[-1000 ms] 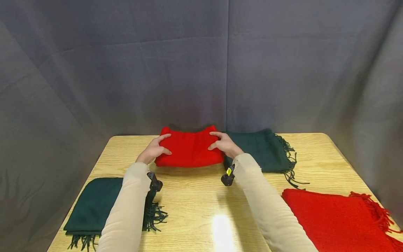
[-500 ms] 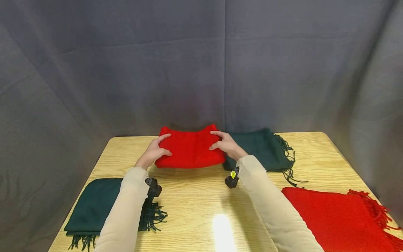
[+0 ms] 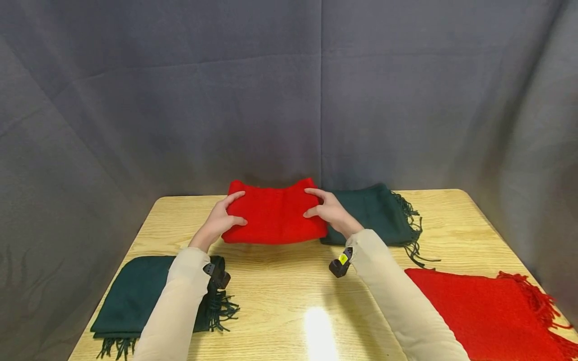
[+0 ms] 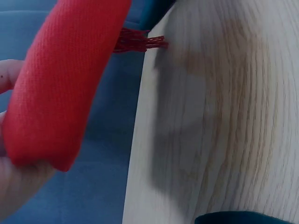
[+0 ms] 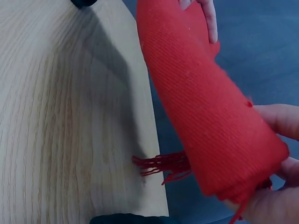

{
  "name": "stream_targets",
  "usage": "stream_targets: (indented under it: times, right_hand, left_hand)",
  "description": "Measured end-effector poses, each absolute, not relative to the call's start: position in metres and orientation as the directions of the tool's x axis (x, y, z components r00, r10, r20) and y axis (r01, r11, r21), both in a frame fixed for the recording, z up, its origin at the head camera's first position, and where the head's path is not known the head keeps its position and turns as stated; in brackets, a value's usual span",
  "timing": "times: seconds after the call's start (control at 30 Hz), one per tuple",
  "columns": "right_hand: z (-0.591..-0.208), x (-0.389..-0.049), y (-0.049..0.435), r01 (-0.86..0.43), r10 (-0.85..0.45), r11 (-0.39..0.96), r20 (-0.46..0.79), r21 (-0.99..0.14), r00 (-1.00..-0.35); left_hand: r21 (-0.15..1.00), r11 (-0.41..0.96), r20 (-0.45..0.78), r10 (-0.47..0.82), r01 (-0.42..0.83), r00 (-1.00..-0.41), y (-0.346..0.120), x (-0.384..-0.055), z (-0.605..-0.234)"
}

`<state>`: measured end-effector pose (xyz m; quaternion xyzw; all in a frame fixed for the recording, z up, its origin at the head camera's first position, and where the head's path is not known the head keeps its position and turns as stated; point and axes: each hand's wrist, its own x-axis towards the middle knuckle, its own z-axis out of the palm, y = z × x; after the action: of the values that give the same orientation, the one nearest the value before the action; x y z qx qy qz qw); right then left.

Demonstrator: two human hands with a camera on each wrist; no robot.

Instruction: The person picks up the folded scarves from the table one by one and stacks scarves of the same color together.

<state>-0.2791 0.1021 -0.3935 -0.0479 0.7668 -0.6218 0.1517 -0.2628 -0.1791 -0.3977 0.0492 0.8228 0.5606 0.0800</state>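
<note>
A folded red scarf [image 3: 275, 215] is held up near the far edge of the table, stretched between both hands. My left hand [image 3: 220, 219] grips its left end, thumb and fingers spread over the near face. At the other end my right hand [image 3: 333, 209] grips it in the same way. In the left wrist view the scarf [image 4: 65, 84] is a thick folded bundle raised off the wood. Red fringe [image 5: 163, 164] hangs from its underside in the right wrist view. Some fingertips are hidden behind the cloth.
A folded dark green scarf [image 3: 375, 215] lies at the back, right of the red one. Another green scarf [image 3: 135, 291] lies front left, partly under the left forearm. A second red scarf [image 3: 487, 311] lies front right. A grey curtain [image 3: 271, 100] hangs behind the wooden table [image 3: 266, 301].
My right hand has shifted slightly right and nearer, taking its end of the red scarf with it. The left hand stays almost in place. The other scarves lie as before.
</note>
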Motion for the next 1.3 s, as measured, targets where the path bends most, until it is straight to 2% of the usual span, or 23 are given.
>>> stream_targets:
  times: [0.33, 0.6, 0.97, 1.3]
  right_hand:
    - [-0.388, -0.266, 0.109, 0.082, -0.259, 0.215, -0.138, -0.973, -0.956]
    - [-0.383, -0.253, 0.112, 0.07, -0.252, 0.215, -0.124, -0.974, -0.96]
    - [-0.379, -0.232, 0.116, -0.038, -0.27, 0.223, -0.024, -0.974, -0.963]
    - [-0.378, -0.215, 0.122, -0.034, -0.267, 0.166, -0.012, -0.985, -0.964]
  left_hand:
    - [0.943, 0.332, -0.08, 0.162, -0.022, -0.983, -0.177, -0.254, -0.4]
    - [0.955, 0.294, -0.034, 0.193, 0.025, -0.981, -0.177, -0.244, -0.398]
    - [0.967, 0.238, 0.039, 0.206, 0.089, -0.978, -0.173, -0.224, -0.398]
    - [0.977, 0.202, 0.019, 0.205, 0.062, -0.978, -0.169, -0.208, -0.395]
